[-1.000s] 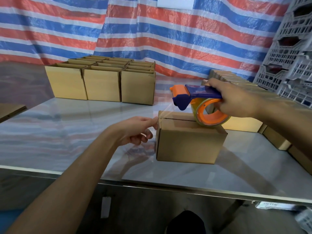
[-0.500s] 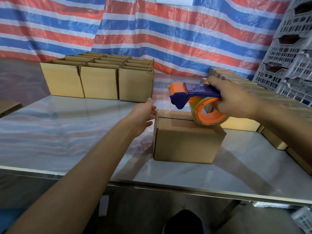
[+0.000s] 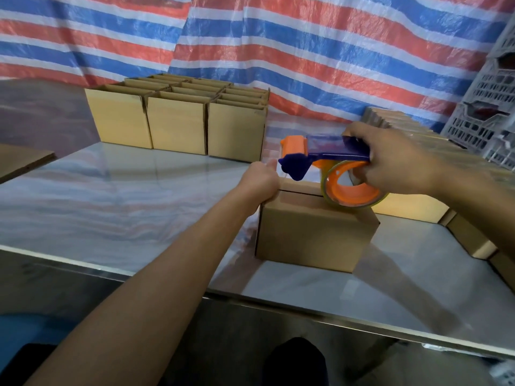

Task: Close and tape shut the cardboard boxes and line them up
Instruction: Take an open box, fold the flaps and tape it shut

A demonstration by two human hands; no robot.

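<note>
Fingers (image 3: 355,131) of the right hand (image 3: 395,160) are clamped round the blue handle of the tape dispenser (image 3: 323,153), right of centre in the frame, and its orange roll rests on top of the closed box (image 3: 315,232). The left hand (image 3: 260,181) grips the box's upper left edge, its fingers curled over it and the thumb raised. The box stands at centre frame near the front edge of the glossy desk (image 3: 139,196). A block of open boxes (image 3: 178,121) sits at upper left, and more boxes (image 3: 412,208) run along the right side. A striped tarp (image 3: 278,37) hangs behind.
</note>
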